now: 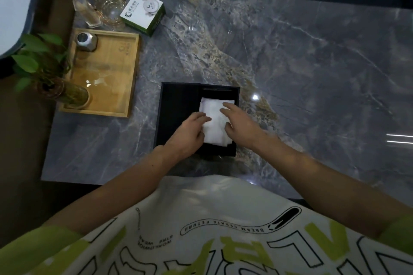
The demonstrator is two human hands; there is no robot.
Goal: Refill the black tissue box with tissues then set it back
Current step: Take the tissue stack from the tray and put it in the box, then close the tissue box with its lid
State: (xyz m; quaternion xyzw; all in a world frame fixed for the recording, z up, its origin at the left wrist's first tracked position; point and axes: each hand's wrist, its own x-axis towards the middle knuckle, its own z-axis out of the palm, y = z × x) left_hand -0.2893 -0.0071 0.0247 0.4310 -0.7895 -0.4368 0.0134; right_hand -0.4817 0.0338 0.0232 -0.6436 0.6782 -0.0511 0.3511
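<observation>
Grey marble table [290,62], tray [116,78] at far left; black box [176,107] lies open near the front edge, long axis running away from the person. White tissues [214,120] lie in its right half, stack lengthwise along the box. Left hand [190,134] and right hand [239,123] rest flat on the tissues, fingers loosely spread, gripping nothing.
</observation>
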